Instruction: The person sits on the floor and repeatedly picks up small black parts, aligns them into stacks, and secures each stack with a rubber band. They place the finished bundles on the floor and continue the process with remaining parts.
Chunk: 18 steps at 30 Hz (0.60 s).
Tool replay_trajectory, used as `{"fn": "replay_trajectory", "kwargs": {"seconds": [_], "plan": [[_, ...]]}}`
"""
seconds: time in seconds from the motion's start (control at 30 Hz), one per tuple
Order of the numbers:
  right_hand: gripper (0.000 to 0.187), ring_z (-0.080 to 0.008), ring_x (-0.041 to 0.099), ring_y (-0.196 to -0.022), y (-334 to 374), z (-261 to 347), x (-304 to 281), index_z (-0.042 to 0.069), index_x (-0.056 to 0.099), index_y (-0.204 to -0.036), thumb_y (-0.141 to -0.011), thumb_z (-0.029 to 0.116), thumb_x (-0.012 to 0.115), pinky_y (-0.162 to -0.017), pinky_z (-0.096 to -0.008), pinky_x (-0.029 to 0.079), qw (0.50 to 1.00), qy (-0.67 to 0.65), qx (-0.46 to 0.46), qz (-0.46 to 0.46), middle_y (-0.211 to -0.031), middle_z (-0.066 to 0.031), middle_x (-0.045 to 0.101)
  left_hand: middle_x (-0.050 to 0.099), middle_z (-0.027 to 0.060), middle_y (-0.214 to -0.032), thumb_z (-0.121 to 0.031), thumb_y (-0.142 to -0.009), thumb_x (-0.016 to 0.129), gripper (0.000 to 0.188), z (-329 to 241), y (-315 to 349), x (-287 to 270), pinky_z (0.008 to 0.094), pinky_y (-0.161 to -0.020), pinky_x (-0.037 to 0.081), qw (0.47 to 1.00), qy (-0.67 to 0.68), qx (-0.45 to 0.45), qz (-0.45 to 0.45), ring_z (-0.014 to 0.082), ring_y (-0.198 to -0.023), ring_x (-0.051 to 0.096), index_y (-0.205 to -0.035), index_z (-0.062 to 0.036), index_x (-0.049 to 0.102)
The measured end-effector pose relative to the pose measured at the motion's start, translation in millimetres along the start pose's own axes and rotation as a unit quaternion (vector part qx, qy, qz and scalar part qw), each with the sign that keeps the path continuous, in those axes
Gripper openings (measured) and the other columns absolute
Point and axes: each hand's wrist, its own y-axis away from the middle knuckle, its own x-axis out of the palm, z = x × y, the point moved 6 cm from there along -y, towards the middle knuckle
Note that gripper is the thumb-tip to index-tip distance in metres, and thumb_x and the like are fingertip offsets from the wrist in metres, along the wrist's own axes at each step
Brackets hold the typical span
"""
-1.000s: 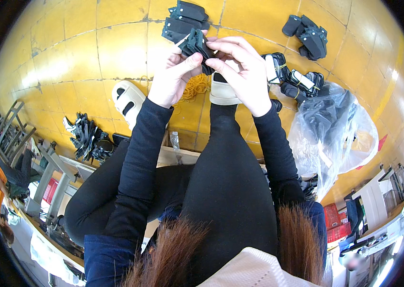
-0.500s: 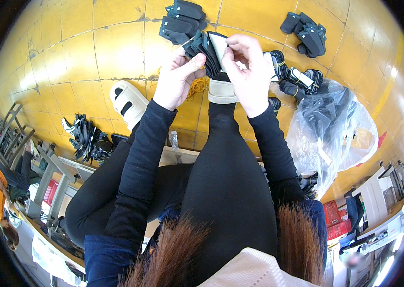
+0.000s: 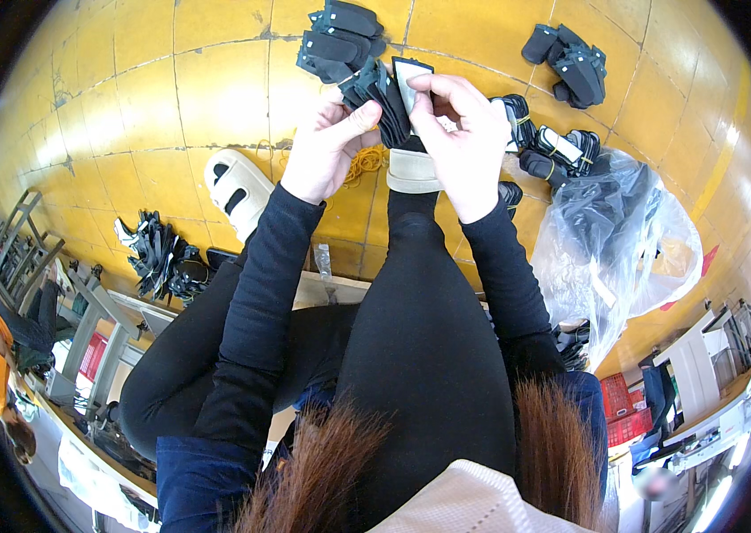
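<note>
A stack of dark pieces (image 3: 380,99) is being held in my left hand (image 3: 327,149), above the yellow floor (image 3: 215,80), beside a pale-faced piece (image 3: 409,74) that my right hand (image 3: 460,129) is pinching. Farther right, a dark pile (image 3: 578,69) is lying across the edge of a tile (image 3: 482,27), beyond a clear bag (image 3: 651,253).

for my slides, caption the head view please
Left hand grips a dark stack; right hand pinches a pale-faced piece beside it.
</note>
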Motion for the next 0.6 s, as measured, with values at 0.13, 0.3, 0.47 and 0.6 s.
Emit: {"fn": "replay_trajectory", "kwargs": {"seconds": [0.13, 0.3, 0.47, 0.6], "plan": [[0.020, -0.0090, 0.062, -0.078, -2.7, 5.3, -7.4, 0.002, 0.069, -0.104, -0.085, 0.003, 0.066, -0.072, -0.0228, 0.051, 0.999, -0.003, -0.012, -0.038, -0.088, -0.0054, 0.068, 0.064, 0.0063, -0.110, -0.015, -0.092, 0.062, 0.035, -7.3, -0.2, 12.9, 0.0254, -0.079, 0.054, 0.999, 0.045, 0.010, 0.004, 0.0118, -0.098, 0.062, -0.124, -0.0058, 0.056], [0.023, -0.0079, 0.063, -0.080, -30.0, -40.8, -77.0, 0.003, 0.069, -0.109, -0.086, 0.005, 0.065, -0.072, -0.0253, 0.052, 0.976, 0.105, 0.019, -0.188, -0.092, -0.0050, 0.071, 0.060, 0.0141, -0.122, -0.017, -0.095, 0.055, 0.040, -16.2, -5.1, 24.1, 0.0340, -0.090, 0.053, 0.998, 0.039, 0.015, 0.050, 0.0210, -0.113, 0.059, -0.132, -0.0036, 0.048], [0.027, -0.0302, 0.068, -0.087, -38.4, -93.0, -164.8, 0.007, 0.070, -0.106, -0.084, 0.022, 0.065, -0.080, -0.0355, 0.052, 0.873, 0.386, 0.116, -0.276, -0.101, -0.0174, 0.069, 0.057, 0.0166, -0.125, -0.020, -0.097, 0.050, 0.043, -10.6, -4.0, 13.1, 0.0383, -0.094, 0.052, 0.999, -0.002, -0.007, 0.035, 0.0254, -0.118, 0.056, -0.135, -0.0012, 0.043], [0.031, -0.0333, 0.061, -0.106, -27.2, -121.9, -148.1, 0.006, 0.068, -0.108, -0.084, 0.025, 0.065, -0.094, -0.0389, 0.047, 0.888, 0.434, 0.082, -0.127, -0.120, -0.0190, 0.062, 0.058, 0.0167, -0.124, -0.020, -0.097, 0.052, 0.043, -2.5, -4.1, 11.5, 0.0379, -0.094, 0.052, 0.999, -0.011, -0.023, 0.024, 0.0253, -0.115, 0.058, -0.134, -0.0013, 0.044]]}}
